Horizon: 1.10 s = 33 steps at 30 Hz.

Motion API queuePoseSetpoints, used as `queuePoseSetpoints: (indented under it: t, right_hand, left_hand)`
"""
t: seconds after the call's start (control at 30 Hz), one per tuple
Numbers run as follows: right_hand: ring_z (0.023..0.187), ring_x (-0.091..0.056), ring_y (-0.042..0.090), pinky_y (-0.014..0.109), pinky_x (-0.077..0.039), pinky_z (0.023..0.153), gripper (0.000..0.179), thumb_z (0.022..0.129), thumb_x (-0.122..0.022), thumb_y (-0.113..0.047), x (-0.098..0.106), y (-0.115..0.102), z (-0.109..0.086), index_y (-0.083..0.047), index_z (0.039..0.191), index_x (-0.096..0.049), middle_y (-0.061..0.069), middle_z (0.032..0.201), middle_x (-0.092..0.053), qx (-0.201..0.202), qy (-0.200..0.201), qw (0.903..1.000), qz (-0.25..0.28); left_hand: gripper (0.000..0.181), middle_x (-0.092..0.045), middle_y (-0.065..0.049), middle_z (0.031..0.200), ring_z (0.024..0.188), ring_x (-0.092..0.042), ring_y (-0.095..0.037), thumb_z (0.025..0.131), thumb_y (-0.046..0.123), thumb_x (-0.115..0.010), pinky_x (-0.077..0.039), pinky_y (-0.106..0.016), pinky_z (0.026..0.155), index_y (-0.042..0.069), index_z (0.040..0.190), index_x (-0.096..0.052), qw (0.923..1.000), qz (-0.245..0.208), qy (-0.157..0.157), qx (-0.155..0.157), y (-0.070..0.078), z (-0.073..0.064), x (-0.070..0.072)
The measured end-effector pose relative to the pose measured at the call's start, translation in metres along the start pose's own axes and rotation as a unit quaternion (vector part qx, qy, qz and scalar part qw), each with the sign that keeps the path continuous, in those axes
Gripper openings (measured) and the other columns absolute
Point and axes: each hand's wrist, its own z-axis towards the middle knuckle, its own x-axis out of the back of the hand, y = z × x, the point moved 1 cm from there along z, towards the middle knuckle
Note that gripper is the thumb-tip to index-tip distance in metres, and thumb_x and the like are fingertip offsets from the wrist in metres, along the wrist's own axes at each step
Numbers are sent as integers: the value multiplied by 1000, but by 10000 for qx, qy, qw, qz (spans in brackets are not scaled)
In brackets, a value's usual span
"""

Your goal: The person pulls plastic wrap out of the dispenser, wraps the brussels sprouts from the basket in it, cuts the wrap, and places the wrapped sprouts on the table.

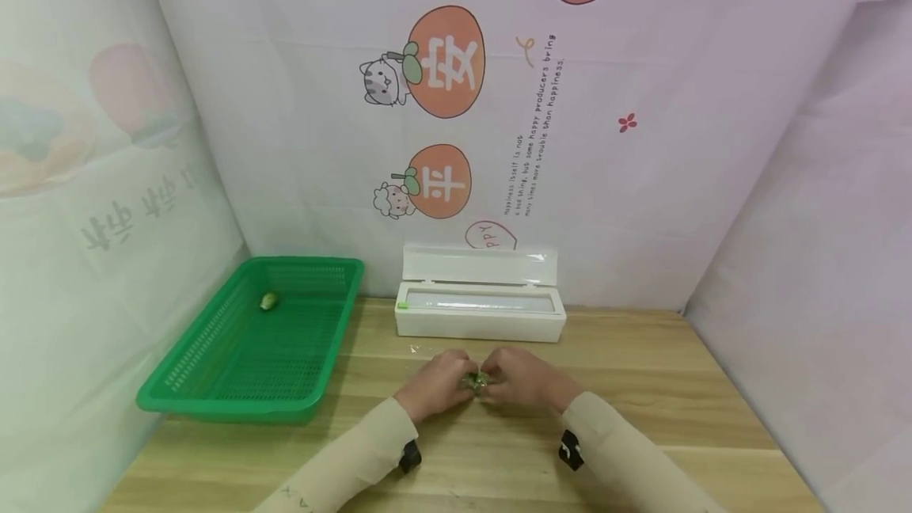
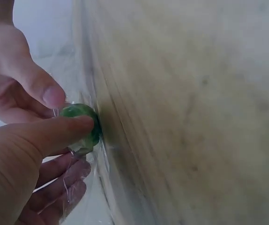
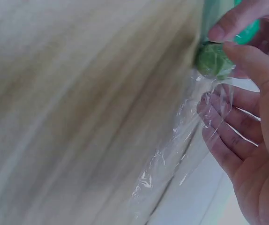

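A small round green Brussels sprout, with clear plastic wrap about it, is between the two hands just above the wooden table. My left hand pinches it from the left; in the left wrist view the thumb lies across the sprout. On the other side, my right hand pinches the sprout and film, with its thumb against the sprout in the right wrist view. Loose film trails over the right hand's other fingers. The sprout's underside is hidden.
Behind the hands stands a white cling film box with its lid raised. To the left, a green plastic basket holds another sprout. Printed white cloth walls in the wooden table at the back and sides.
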Motion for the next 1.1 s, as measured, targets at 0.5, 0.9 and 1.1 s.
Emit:
queuePoseSetpoints:
  t: [0.5, 0.9, 1.1]
  right_hand:
    - [97, -73, 19, 28, -63, 86, 25, 86, -87, -11, 0, -5, -1, -4, 108, -78, 7, 105, -78, 713, 637, 9929, -711]
    - [91, -74, 18, 29, -63, 80, 25, 87, -87, -14, -12, 1, -2, -4, 107, -77, 7, 102, -77, 74, 904, 9935, -690]
    - [86, -70, 13, 26, -60, 78, 15, 88, -84, -11, -13, 8, 4, -8, 101, -78, 1, 95, -77, 52, 884, 9948, -501]
  left_hand:
    - [7, -61, 12, 70, 61, -47, -2, 91, 11, -79, -42, -18, 58, 14, 84, -78, 9774, -1688, -937, 860, -15, 22, 9]
    - [28, -78, -6, 116, 106, -72, -20, 89, 12, -83, -61, -33, 95, 9, 115, -78, 9994, -136, -298, 79, -2, 17, 21]
    - [24, -76, -4, 105, 95, -70, -17, 85, 10, -84, -61, -29, 85, 11, 109, -79, 9992, 360, -85, -164, -3, 19, 8]
